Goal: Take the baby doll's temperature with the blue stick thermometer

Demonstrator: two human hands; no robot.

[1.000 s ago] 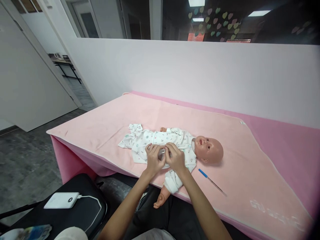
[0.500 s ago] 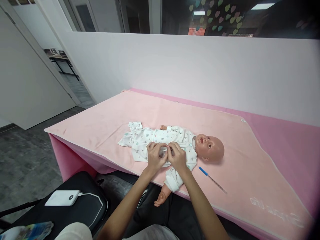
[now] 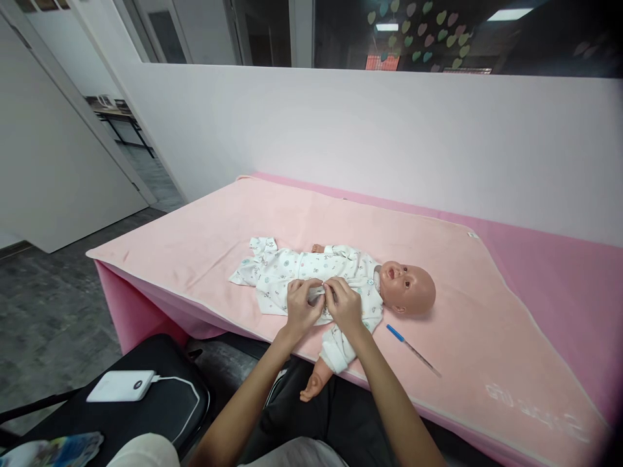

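Both hands are sitting almost exactly where they were half a second ago, the fingers only drawing a little closer together over the doll's middle, while the view is holding steady.

Stretching across the scene, a pink table (image 3: 559, 272) is carrying a paler pink blanket (image 3: 204, 240) that is hanging over the near edge. On the blanket a baby doll (image 3: 407, 289) is lying on its back, head pointing to the right, one bare arm dangling off the near edge. It is wearing a white printed romper (image 3: 277, 269), whose loose leg end is spreading flat to the left.

At lower left a black chair seat (image 3: 146, 408) is holding a white power bank (image 3: 121, 386) with a white cable running from it.

The left hand (image 3: 302, 306) and the right hand (image 3: 346, 305) are resting side by side on the romper's front, fingertips pinching the fabric's edges at the doll's belly, both closed on the cloth and nearly touching each other.

Just to the right of the doll's shoulder, a thin thermometer with a blue end (image 3: 413, 350) is lying on the blanket, apart from both hands.
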